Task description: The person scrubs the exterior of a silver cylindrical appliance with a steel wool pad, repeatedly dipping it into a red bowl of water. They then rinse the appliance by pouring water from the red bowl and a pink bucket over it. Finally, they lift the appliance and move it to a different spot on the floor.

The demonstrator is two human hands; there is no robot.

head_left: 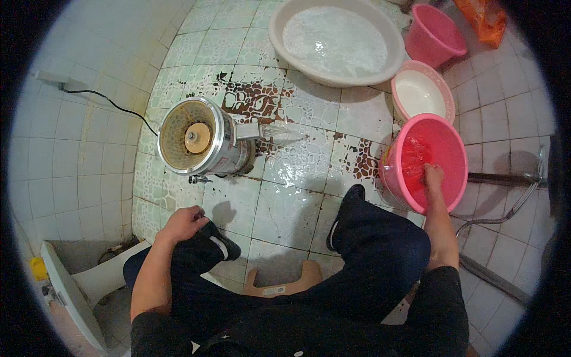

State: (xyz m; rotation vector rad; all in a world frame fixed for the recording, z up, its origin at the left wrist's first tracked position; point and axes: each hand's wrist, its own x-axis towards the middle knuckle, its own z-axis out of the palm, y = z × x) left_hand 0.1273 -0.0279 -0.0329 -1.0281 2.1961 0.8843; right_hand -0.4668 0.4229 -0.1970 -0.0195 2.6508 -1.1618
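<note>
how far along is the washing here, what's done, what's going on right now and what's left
Looks done: the big basin already holds water, and the tiled floor is wet with brown spatter. In hand: the right hand is down inside the pink bucket, which has water in it; the left hand rests on the knee. Probably left: the steel machine, whose open top shows yellowish residue, stands untouched.

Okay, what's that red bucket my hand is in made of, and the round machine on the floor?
The red bucket looks like glossy moulded plastic: uniform colour, thick rolled rim, slightly translucent wall. The round machine seems to be polished metal, probably stainless steel, judging by its mirror-like silver shell. Your right hand dips inside the bucket.
</note>
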